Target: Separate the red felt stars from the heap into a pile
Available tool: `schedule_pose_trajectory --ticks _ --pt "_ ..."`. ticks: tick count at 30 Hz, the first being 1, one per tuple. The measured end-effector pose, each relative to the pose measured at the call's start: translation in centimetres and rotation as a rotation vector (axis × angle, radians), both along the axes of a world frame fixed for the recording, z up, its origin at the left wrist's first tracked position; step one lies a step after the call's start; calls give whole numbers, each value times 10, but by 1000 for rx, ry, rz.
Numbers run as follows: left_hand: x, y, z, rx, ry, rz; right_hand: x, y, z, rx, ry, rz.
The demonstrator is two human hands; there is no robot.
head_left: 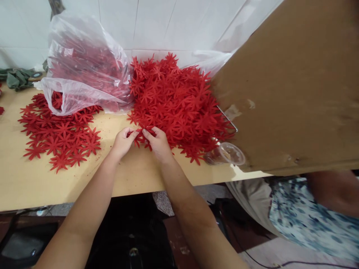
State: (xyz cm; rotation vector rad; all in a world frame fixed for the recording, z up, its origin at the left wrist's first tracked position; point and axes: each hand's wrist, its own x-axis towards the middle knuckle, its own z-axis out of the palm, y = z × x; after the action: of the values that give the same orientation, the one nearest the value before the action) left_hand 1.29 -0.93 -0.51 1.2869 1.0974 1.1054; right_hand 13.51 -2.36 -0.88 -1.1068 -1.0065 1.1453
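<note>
Between my two hands I hold a red flower-shaped cutout (pixel 140 139), its thin petals poking out below my fingers. My left hand (pixel 125 142) pinches its left side with thumb and fingers. On the other side my right hand (pixel 157 142) is closed on it the same way, close to the left one. Just beyond my fingers rises a big heap of loose red flower cutouts (pixel 174 99). To the left lies a flatter, darker pile of similar cutouts (pixel 63 140), partly under a clear plastic bag (pixel 86 67) with more red pieces inside.
A large brown cardboard sheet (pixel 294 86) stands at the right. Beside it a clear plastic cup (pixel 227 153) lies on its side near the table's (pixel 134 179) front edge. Green cloth (pixel 19 76) sits far left. Another person's patterned garment (pixel 308 216) shows at lower right.
</note>
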Motion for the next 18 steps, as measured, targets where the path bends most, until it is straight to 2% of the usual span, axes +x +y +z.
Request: schedule_pose_trajectory --ticks 4,9,13,18 --pt "0 0 3 -17 -66 12 4 0 1 -63 36 -111" --pt "-1 0 1 -25 -109 29 6 -2 4 -78 -26 -188" --pt "-3 0 0 -11 -118 18 7 -7 9 -98 -136 -173" --pt "1 -6 3 -33 -69 -137 5 -6 4 -91 -234 -79"
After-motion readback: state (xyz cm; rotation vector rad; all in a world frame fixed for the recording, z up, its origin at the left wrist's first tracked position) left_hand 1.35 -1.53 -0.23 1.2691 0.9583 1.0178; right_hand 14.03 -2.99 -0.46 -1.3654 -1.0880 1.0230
